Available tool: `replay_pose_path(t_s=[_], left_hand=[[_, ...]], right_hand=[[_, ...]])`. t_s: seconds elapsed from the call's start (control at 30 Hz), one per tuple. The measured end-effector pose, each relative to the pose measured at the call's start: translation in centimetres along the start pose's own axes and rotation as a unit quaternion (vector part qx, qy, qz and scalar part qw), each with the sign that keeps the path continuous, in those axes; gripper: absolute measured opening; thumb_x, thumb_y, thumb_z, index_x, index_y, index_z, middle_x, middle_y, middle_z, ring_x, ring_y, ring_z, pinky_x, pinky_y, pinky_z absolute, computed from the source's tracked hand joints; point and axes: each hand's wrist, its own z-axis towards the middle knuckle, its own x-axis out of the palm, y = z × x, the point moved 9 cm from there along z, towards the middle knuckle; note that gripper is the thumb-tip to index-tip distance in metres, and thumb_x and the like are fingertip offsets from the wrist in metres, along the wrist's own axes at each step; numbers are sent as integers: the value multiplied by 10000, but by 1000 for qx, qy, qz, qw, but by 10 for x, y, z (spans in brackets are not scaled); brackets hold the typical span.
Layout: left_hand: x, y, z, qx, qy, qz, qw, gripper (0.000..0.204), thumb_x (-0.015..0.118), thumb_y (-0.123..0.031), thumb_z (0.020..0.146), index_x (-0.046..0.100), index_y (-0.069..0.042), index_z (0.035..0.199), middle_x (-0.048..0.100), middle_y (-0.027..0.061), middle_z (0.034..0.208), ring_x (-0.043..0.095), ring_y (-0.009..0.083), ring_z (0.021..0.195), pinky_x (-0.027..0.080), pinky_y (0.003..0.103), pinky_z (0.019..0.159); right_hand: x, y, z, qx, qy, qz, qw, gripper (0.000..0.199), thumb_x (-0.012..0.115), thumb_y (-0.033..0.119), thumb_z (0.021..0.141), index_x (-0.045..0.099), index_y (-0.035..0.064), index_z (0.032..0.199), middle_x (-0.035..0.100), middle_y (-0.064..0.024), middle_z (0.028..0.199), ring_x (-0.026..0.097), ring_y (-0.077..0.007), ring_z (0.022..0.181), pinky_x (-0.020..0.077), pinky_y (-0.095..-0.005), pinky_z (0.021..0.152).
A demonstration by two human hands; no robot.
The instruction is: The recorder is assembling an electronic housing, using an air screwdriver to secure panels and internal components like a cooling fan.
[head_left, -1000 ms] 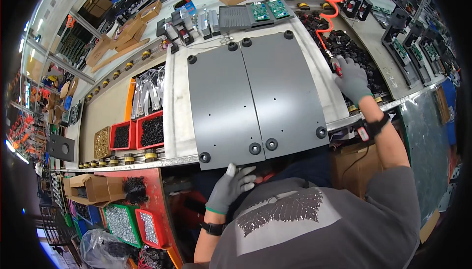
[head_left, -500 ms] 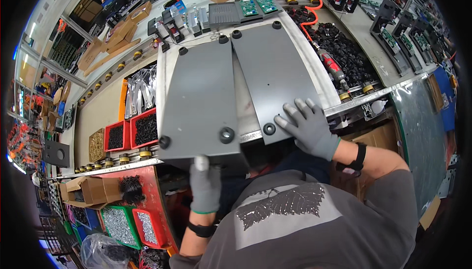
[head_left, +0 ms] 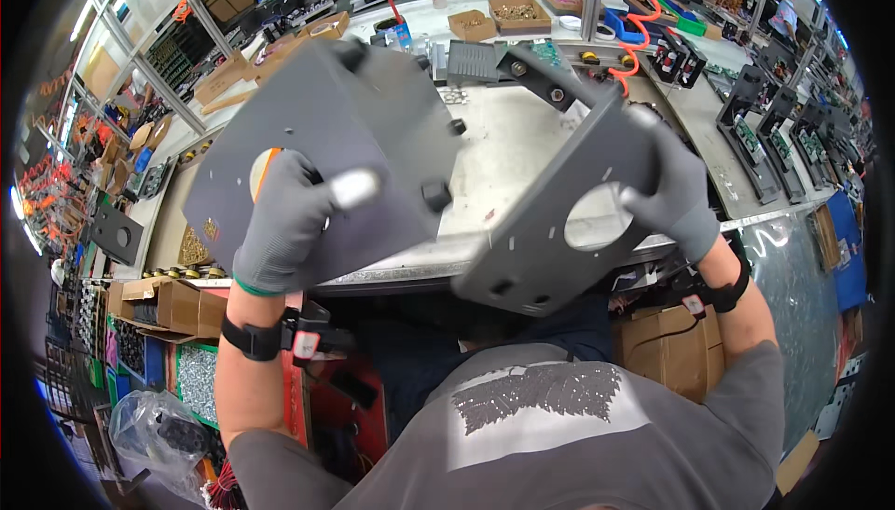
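Two dark grey sheet-metal covers are raised off the bench, one in each gloved hand. My left hand [head_left: 284, 221] grips the left metal cover [head_left: 359, 179] at a round hole in its end face. Black rubber feet show on that cover's other face, which is partly blurred by motion. My right hand [head_left: 681, 188] is closed on the right metal cover [head_left: 536, 226], by the edge beside its large round hole. That cover stands tilted, with two black feet at its far end. Between the covers is a gap above the metal worktop [head_left: 489, 170].
Behind the covers stand a grey finned part [head_left: 473, 62] and cardboard trays of small parts [head_left: 519, 14]. An orange coiled hose [head_left: 646, 11] hangs at the far right. Black brackets with circuit boards [head_left: 750, 137] stand on the right bench. An opened carton [head_left: 172, 307] sits at left.
Both covers have gone from lying side by side on the bench to being lifted and tilted apart. My left hand moved up and left, my right hand up and right. The view has shifted.
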Motion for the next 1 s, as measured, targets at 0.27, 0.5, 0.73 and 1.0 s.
replay_pose_path(t_s=[0.27, 0.5, 0.73, 1.0], left_hand=[[0, 111, -3, -88, 201, 61, 974, 362, 831, -64, 780, 706, 28, 1107, 743, 47, 996, 661, 112, 915, 544, 298, 822], [-22, 171, 38, 4, 249, 190, 950, 197, 744, 2, 808, 723, -11, 1003, 741, 80, 951, 655, 155, 838, 546, 314, 790], [-112, 204, 85, 0, 26, 245, 969, 378, 669, -60, 868, 595, -44, 1238, 651, 90, 1141, 659, 202, 943, 550, 341, 831], [-151, 229, 92, 2, -57, 462, 885, 281, 629, -155, 931, 647, -28, 1180, 711, 152, 1082, 672, 249, 995, 524, 372, 835]], right_hand=[[4, -62, -76, 267, -159, 137, 940, 767, 722, 102, 711, 446, -20, 1415, 673, -206, 1133, 681, -257, 1030, 526, -325, 912], [73, -44, -140, 431, -183, 2, 884, 934, 846, 349, 773, 340, -126, 1397, 566, -261, 1254, 630, -359, 1053, 510, -430, 924], [43, 25, -80, -7, -148, -46, 988, 757, 820, 266, 771, 424, 47, 1378, 458, -228, 1419, 574, -414, 1189, 503, -471, 985], [115, 32, 73, -361, 150, -107, 914, 751, 848, 216, 584, 576, 195, 1283, 541, -87, 1338, 494, -346, 1301, 328, -554, 1136]])
